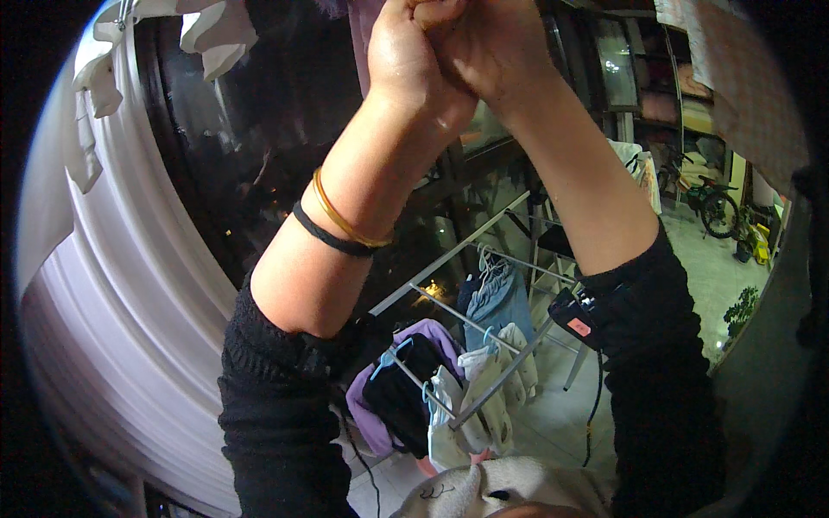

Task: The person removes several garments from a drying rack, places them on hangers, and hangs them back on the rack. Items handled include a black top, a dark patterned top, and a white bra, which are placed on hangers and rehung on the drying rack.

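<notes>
My left hand (405, 55) and my right hand (495, 48) are raised together at the top edge, wrists almost touching. The frame cuts off most of the fingers, so what they grip is hidden. Purple cloth (360, 42) hangs right beside my left hand, partly behind it; whether I hold it cannot be made out. A gold bangle (333, 213) and a black braided band (330, 238) circle my left forearm. Both black sleeves are pushed up towards the elbows.
Below my arms stands a metal drying rack (447, 259) with jeans (499, 298), a purple-and-black top (405, 382) and pale garments on hangers. A white curtain (149, 278) hangs left beside dark window glass (220, 129). A bicycle (715, 210) stands far right; checked cloth (745, 84) hangs upper right.
</notes>
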`<action>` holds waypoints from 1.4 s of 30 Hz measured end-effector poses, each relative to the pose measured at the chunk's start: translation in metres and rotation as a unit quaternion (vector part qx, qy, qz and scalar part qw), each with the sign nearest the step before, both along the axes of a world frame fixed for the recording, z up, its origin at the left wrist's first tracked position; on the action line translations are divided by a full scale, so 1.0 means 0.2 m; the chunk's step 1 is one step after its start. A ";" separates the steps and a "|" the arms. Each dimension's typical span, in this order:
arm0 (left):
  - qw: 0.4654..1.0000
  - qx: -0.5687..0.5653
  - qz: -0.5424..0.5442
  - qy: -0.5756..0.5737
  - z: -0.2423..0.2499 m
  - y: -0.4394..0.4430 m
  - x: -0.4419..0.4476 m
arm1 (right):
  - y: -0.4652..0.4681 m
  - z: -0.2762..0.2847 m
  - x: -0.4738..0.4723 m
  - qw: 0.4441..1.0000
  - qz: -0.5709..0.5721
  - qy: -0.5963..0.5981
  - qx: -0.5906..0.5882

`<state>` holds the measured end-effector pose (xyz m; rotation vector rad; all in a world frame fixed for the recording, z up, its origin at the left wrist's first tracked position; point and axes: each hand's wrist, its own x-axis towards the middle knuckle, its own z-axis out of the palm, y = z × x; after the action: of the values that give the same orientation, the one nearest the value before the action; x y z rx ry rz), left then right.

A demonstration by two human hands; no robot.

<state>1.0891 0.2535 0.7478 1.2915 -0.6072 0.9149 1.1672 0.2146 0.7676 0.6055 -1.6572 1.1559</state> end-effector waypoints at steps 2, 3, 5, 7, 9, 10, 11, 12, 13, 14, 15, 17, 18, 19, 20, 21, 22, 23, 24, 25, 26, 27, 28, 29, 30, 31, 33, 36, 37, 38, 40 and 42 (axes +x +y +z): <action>0.991 0.036 -0.128 -0.002 0.02 0.02 -0.02 | 0.04 -0.03 -0.04 0.984 -0.160 0.077 0.007; 0.978 0.050 -0.205 -0.005 0.03 0.03 -0.02 | 0.06 -0.03 -0.06 0.960 -0.242 0.130 0.052; 0.984 0.045 -0.174 -0.009 0.02 0.07 -0.03 | 0.08 -0.04 -0.10 0.877 -0.398 0.232 0.137; 0.999 0.005 0.043 -0.015 0.00 0.06 -0.04 | 0.06 -0.04 -0.10 0.835 -0.444 0.263 0.191; 0.998 -0.032 0.037 0.040 -0.01 0.01 -0.02 | 0.03 -0.02 -0.08 0.692 -0.566 0.317 0.317; 0.998 -0.035 0.015 0.059 -0.01 -0.02 -0.03 | 0.02 -0.02 -0.05 0.549 -0.646 0.343 0.405; 0.996 -0.038 -0.007 0.077 -0.01 -0.04 -0.05 | 0.01 -0.02 -0.02 0.387 -0.702 0.357 0.480; 0.998 -0.016 -0.019 0.062 -0.01 -0.06 -0.07 | 0.00 -0.04 0.01 0.351 -0.711 0.317 0.520; 0.999 0.005 -0.030 0.045 -0.01 -0.07 -0.10 | -0.01 -0.05 0.03 0.316 -0.715 0.277 0.559; 0.997 0.050 -0.041 0.036 -0.01 -0.08 -0.11 | 0.01 -0.08 0.03 0.308 -0.728 0.291 0.538; 0.997 0.046 -0.052 0.040 -0.01 -0.09 -0.12 | 0.02 -0.08 0.04 0.348 -0.744 0.281 0.497; 0.996 0.037 -0.072 0.048 -0.01 -0.09 -0.14 | 0.02 -0.08 0.04 0.382 -0.757 0.267 0.458; 0.990 0.034 -0.130 0.039 -0.01 -0.09 -0.14 | 0.01 -0.08 0.03 0.380 -0.757 0.262 0.462; 0.988 0.072 -0.122 0.061 0.01 -0.09 -0.16 | -0.01 -0.07 0.04 0.528 -0.740 0.217 0.357; 0.984 0.110 -0.113 0.085 0.02 -0.08 -0.18 | -0.04 -0.07 0.05 0.651 -0.698 0.196 0.227; 0.978 0.145 -0.104 0.108 0.02 -0.08 -0.19 | -0.07 -0.05 0.04 0.663 -0.670 0.235 0.239; 0.995 0.047 0.018 0.087 0.03 -0.07 -0.19 | -0.09 -0.05 0.03 0.671 -0.641 0.273 0.252; 0.995 -0.039 0.066 0.067 0.05 -0.07 -0.18 | -0.11 -0.06 0.02 0.636 -0.645 0.304 0.296; 0.993 -0.043 0.092 0.059 0.05 -0.06 -0.19 | -0.11 -0.08 0.00 0.623 -0.634 0.281 0.362; 0.994 0.003 0.093 0.050 0.05 -0.05 -0.19 | -0.10 -0.14 -0.03 0.695 -0.591 0.205 0.354; 0.993 0.041 0.103 0.040 0.04 -0.04 -0.19 | -0.09 -0.16 -0.06 0.649 -0.599 0.185 0.431; 0.989 0.074 0.120 0.030 0.04 -0.02 -0.19 | -0.05 -0.17 -0.09 0.547 -0.617 0.195 0.531; 0.981 0.110 0.158 0.017 0.03 0.00 -0.17 | -0.02 -0.17 -0.11 0.489 -0.614 0.200 0.587; 0.967 0.148 0.209 0.003 0.04 0.02 -0.16 | 0.01 -0.17 -0.11 0.484 -0.613 0.192 0.594; 0.945 0.188 0.267 -0.014 0.03 0.05 -0.14 | 0.04 -0.14 -0.11 0.483 -0.593 0.196 0.614; 0.915 0.235 0.328 -0.024 0.03 0.08 -0.12 | 0.05 -0.13 -0.08 0.506 -0.603 0.191 0.586; 0.830 0.328 0.450 -0.019 0.04 0.15 -0.08 | 0.05 -0.14 -0.03 0.551 -0.621 0.182 0.527; 0.697 0.447 0.556 0.076 0.04 0.23 -0.03 | -0.05 -0.12 0.11 0.503 -0.791 0.095 0.336; 0.661 0.473 0.570 0.116 0.04 0.25 -0.01 | -0.07 -0.11 0.14 0.422 -0.854 0.064 0.298; 0.631 0.489 0.582 0.156 0.05 0.25 0.00 | -0.08 -0.13 0.14 0.462 -0.811 0.161 0.321; 0.575 0.497 0.648 -0.054 0.02 0.25 0.02 | -0.09 -0.14 0.12 0.567 -0.711 0.245 0.337; 0.539 0.504 0.625 -0.256 -0.05 0.23 0.00 | 0.02 -0.09 0.04 0.431 -0.658 0.249 0.565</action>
<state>1.0887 0.3000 0.7381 2.6620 -0.6095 2.4254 1.1752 0.2179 0.7492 0.1294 -1.4297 -1.3396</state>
